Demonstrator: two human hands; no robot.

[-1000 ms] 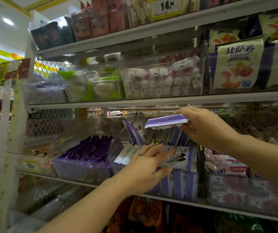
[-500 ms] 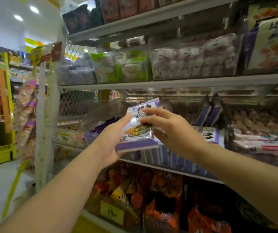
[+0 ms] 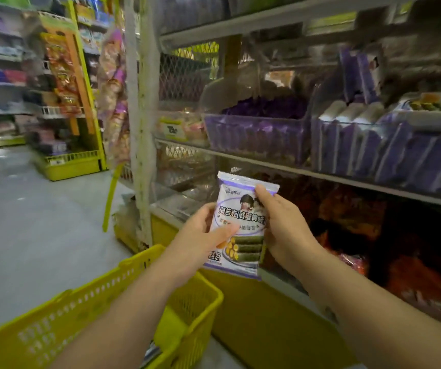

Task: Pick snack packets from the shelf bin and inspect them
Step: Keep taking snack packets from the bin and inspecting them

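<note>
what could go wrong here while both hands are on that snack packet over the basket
1. The left hand and right hand pinch the snack packet only by its side edges, so it may slip; it hangs partly past the yellow basket rim and could land on the floor.
2. The left thumb covers part of the front print, so the inspection may miss something.
3. The view is blurred, so small text may go unread.

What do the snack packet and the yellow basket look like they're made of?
Snack packet: probably thin plastic film, glossy, with a printed front and a crimped top edge; both hands hold it. Yellow basket: seemingly rigid moulded plastic, with walls pierced by rows of slots.
</note>
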